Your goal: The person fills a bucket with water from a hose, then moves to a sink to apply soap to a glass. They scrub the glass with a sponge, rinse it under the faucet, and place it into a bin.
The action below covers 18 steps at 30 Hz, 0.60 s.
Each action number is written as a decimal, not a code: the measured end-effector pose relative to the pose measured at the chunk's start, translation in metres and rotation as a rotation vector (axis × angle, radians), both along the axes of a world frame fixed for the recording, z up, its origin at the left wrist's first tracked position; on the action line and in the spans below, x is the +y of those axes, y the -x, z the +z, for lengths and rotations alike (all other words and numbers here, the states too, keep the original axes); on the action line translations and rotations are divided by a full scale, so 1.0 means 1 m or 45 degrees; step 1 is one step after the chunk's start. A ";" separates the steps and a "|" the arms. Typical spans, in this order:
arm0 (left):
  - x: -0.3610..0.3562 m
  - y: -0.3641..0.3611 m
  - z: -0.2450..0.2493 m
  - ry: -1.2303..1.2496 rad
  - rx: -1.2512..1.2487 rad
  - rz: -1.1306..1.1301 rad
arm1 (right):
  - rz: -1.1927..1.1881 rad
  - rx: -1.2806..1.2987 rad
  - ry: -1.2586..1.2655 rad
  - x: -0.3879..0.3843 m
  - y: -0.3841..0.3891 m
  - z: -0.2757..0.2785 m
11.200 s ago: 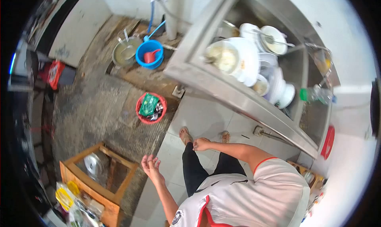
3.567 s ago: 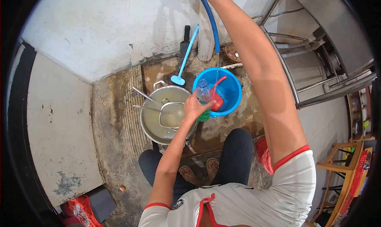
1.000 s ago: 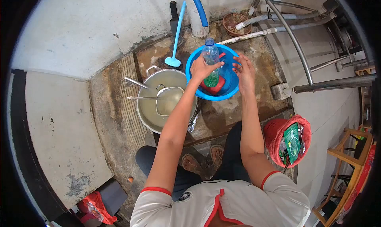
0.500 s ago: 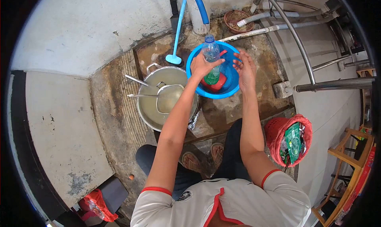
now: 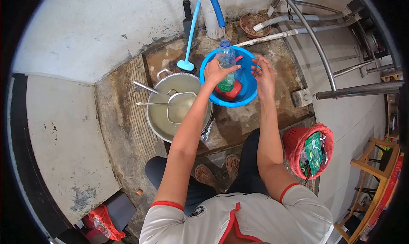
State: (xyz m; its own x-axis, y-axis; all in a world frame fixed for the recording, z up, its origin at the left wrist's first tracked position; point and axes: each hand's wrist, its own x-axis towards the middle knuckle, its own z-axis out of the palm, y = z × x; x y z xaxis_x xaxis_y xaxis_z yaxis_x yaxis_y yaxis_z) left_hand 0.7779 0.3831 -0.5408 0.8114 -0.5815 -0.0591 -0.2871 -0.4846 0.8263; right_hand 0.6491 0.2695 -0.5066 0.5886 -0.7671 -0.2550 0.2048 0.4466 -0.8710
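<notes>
My left hand (image 5: 216, 74) is wrapped round a clear plastic bottle (image 5: 226, 56) with green liquid in its lower part. The bottle stands upright and uncapped over a blue basin (image 5: 206, 93), its mouth just under the end of a blue hose (image 5: 216, 7). A thin stream seems to run from the hose into the bottle. Behind the bottle, a red object (image 5: 232, 91) lies in the basin, partly hidden. My right hand (image 5: 266, 75) hovers at the basin's right rim, fingers loosely bent and apart, with nothing visible in them.
Left of the basin sits a large metal pot (image 5: 156, 120) of cloudy liquid, with a handled strainer or smaller pan (image 5: 181, 107) in it. A light-blue long-handled brush (image 5: 190, 43) leans on the wall. A red bin (image 5: 294, 144) stands at right, below metal rails (image 5: 358, 90).
Both hands and the bottle stay nearly where they were. The view has shifted very slightly.
</notes>
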 end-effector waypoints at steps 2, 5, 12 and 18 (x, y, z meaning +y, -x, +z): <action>0.000 0.000 0.001 0.001 0.003 0.002 | -0.003 -0.020 0.004 -0.001 0.001 -0.002; -0.002 0.000 0.001 0.017 -0.003 0.008 | -0.001 -0.046 0.004 -0.001 0.003 -0.003; -0.006 -0.001 0.002 0.040 -0.022 0.001 | 0.006 -0.018 0.014 0.000 0.003 0.002; -0.005 -0.003 0.003 0.026 0.020 -0.021 | 0.008 -0.002 -0.003 0.004 -0.001 0.004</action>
State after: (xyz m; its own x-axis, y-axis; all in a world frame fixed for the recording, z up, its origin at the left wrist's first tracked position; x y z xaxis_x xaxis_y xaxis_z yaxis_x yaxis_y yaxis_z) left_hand 0.7807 0.3785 -0.5382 0.8009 -0.5959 -0.0594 -0.2819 -0.4626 0.8405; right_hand 0.6498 0.2732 -0.5031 0.5939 -0.7629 -0.2555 0.2037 0.4498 -0.8696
